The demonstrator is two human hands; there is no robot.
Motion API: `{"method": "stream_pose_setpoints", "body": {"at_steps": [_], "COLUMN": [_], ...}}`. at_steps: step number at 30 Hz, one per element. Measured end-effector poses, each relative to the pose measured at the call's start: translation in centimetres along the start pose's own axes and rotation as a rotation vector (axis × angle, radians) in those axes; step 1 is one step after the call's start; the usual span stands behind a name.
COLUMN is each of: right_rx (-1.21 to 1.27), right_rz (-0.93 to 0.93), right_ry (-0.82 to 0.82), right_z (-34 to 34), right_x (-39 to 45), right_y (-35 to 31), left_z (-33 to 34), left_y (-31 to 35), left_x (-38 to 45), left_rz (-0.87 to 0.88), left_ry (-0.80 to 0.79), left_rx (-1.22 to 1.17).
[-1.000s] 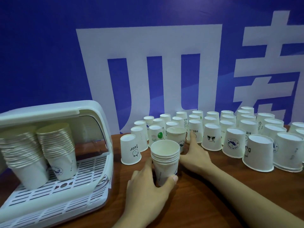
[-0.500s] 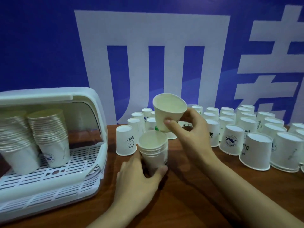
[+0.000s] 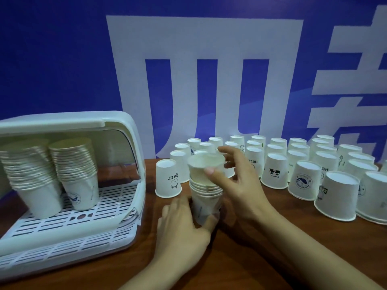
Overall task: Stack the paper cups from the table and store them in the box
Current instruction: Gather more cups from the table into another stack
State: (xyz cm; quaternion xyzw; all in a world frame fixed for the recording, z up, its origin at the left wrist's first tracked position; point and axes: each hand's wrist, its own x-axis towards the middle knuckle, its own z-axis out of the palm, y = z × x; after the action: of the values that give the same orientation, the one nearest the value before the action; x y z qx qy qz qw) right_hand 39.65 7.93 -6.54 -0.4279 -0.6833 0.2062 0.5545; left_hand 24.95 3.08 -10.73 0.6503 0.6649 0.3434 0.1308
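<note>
A short stack of upright white paper cups (image 3: 206, 197) stands on the brown table (image 3: 251, 237). My left hand (image 3: 186, 231) wraps its base. My right hand (image 3: 236, 181) holds one more cup (image 3: 206, 165) by the rim, set part-way into the stack's top. Many white cups (image 3: 274, 170) stand upside down in rows behind and to the right. At the left, the white box (image 3: 125, 155) is open, with two tall cup stacks (image 3: 75, 170) on its slatted floor.
One upside-down cup with a bear print (image 3: 167, 177) stands just left of the stack, between it and the box. A blue wall with large white characters (image 3: 205, 80) rises right behind the table. Bare wood lies in front of my hands.
My right hand picked a cup out of the rows, turned it upright above the stack, and has now lowered it into the top. My left hand stayed on the stack.
</note>
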Motion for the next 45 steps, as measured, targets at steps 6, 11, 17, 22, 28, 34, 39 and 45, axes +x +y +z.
{"method": "stream_pose_setpoints", "body": {"at_steps": [6,11,17,22,28,34,39,45], "right_rx": [-0.049,0.060,0.302,-0.369,-0.858,-0.965,-0.831,-0.640], "right_rz": [-0.042,0.021,0.260,-0.025,-0.238,-0.260,-0.202,-0.113], "right_ry": [-0.006,-0.166,-0.172,-0.572,-1.065,-1.036,-0.732,-0.196], "right_z": [0.6,2.1,2.6,4.1,7.9,7.4,3.9,-3.9], "right_x": [-0.4,-1.3,1.9,9.0,12.8,13.4,12.7,7.2], "right_y": [-0.5,-1.2,-1.4,-4.2,-6.7,-6.6,-5.9,-3.3], "left_z": [0.2,0.0,-0.6,-1.0,-1.2,-1.0,-1.0,-0.5], "left_y": [-0.1,0.0,0.4,0.6,0.6,0.3,0.3,0.1], "left_x": [-0.2,-0.1,-0.2,0.1,0.4,0.3,0.4,0.5], "left_rz": [-0.004,-0.090,-0.238,-0.251,-0.264,-0.223,-0.232,-0.207], "left_ry": [0.008,0.061,0.220,0.167,0.149,0.118,0.112,0.129], "left_rx": [-0.258,-0.406,-0.333,-0.277,-0.257,-0.213,-0.239,-0.235]}}
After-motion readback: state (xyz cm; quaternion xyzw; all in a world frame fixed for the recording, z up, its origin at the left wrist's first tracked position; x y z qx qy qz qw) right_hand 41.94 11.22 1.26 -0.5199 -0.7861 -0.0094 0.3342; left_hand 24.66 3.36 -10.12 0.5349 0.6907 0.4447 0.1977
